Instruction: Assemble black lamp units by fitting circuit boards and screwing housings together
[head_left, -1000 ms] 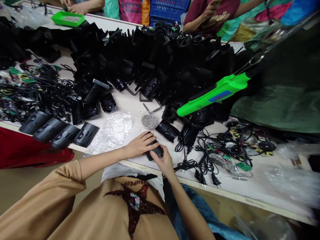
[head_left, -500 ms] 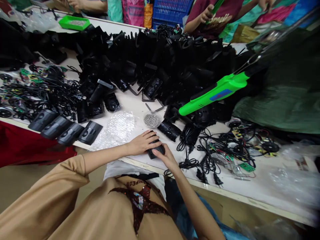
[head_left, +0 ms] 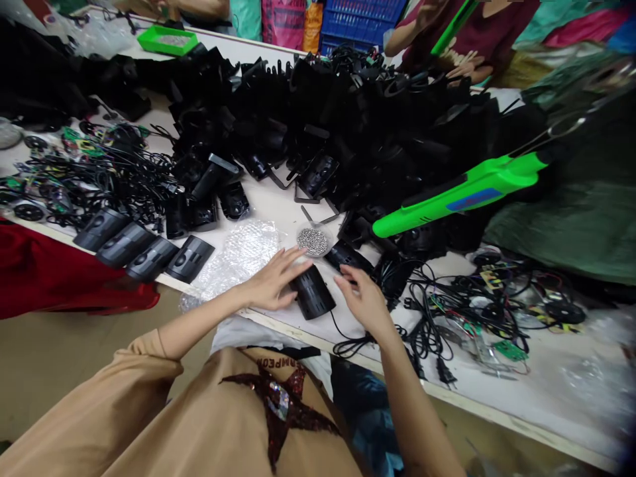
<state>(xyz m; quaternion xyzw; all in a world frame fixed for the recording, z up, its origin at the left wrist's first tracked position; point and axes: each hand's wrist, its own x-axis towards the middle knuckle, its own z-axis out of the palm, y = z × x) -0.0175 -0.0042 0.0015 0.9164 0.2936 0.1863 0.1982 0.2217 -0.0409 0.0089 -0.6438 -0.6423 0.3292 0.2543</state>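
Observation:
A black plastic housing (head_left: 314,293) with slots lies on the white table in front of me, a thin cable running from its right end. My left hand (head_left: 275,279) is at its left side with fingers spread, the fingertips over or against its edge; actual contact is hard to tell. To the right, my right hand (head_left: 365,298) is apart from the housing, fingers loosely curved and nothing visible in them. Just beyond sits a round dish of small screws (head_left: 314,240). Another black housing (head_left: 350,257) lies behind my right hand.
A green electric screwdriver (head_left: 457,195) hangs at the right. Clear bubble wrap (head_left: 248,248) and several dark speaker-like housings (head_left: 191,258) lie at the left. Cables with circuit boards (head_left: 477,311) spread rightward. Black parts are heaped behind; a co-worker (head_left: 462,40) sits across.
Both hands have come off the black housing and spread apart, leaving more of it and its cable visible. The whole view has shifted, so things appear further right.

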